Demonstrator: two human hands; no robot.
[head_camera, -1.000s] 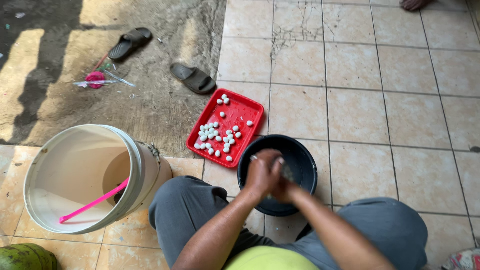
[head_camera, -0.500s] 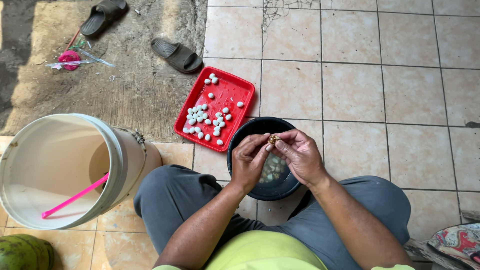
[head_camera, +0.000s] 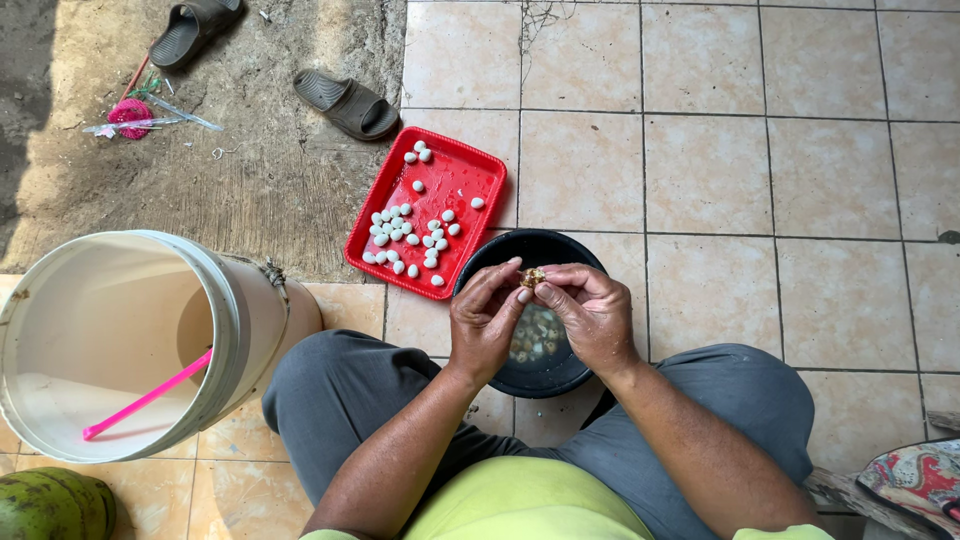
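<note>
My left hand (head_camera: 487, 320) and my right hand (head_camera: 590, 315) meet over a black bowl (head_camera: 500, 258) on the tiled floor between my knees. Together their fingertips pinch a small brownish nut-like piece (head_camera: 532, 277). Inside the bowl, more small pale and brown pieces (head_camera: 535, 335) lie in water under my hands. A red rectangular tray (head_camera: 465, 195) sits just left of the bowl and holds several small white peeled pieces (head_camera: 405, 235).
A large white bucket (head_camera: 240, 320) with a pink stick (head_camera: 150, 395) inside stands at my left knee. A green coconut (head_camera: 50, 505) lies bottom left. Two dark sandals (head_camera: 345, 102) and pink litter (head_camera: 130, 113) rest on the bare ground beyond. Patterned cloth (head_camera: 915, 475) is at right.
My hands have lifted out of the bowl and now hold a small piece at the fingertips. The view has shifted, so the bucket and tray sit a little lower and further left.
</note>
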